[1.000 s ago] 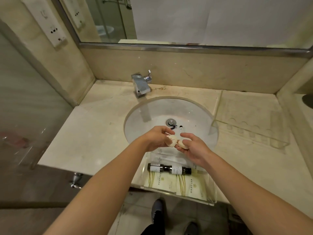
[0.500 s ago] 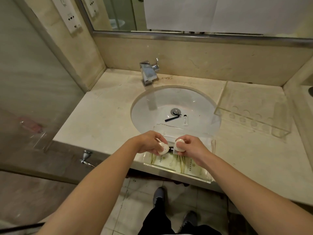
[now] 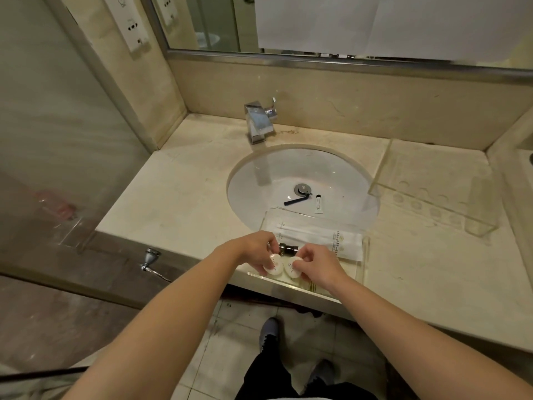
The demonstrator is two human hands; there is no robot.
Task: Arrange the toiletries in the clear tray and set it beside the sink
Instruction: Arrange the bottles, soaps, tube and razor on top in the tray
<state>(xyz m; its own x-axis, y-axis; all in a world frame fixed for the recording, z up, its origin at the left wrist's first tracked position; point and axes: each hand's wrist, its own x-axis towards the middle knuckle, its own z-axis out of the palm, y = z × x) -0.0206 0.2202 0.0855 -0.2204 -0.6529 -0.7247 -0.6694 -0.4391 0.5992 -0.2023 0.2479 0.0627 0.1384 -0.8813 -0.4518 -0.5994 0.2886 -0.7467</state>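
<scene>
From here I can't see the near part of the clear tray (image 3: pixel 364 249) at lower centre; my hands (image 3: pixel 253 251) (image 3: pixel 318 265) cover it. The small dark bottle (image 3: pixel 288 249) shows only its cap end between them. Each round white soap (image 3: pixel 273 264) (image 3: pixel 292 266) is partly under my fingers. The print on the white packets (image 3: pixel 323 236) is too small to read. The worktop (image 3: pixel 178 197) runs off the right edge of the frame, and my shoes (image 3: pixel 268 332) are half hidden below it.

A chrome faucet (image 3: pixel 260 122) stands behind the basin — mirror (image 3: pixel 346 24) above, wall sockets (image 3: pixel 131 21) left.
</scene>
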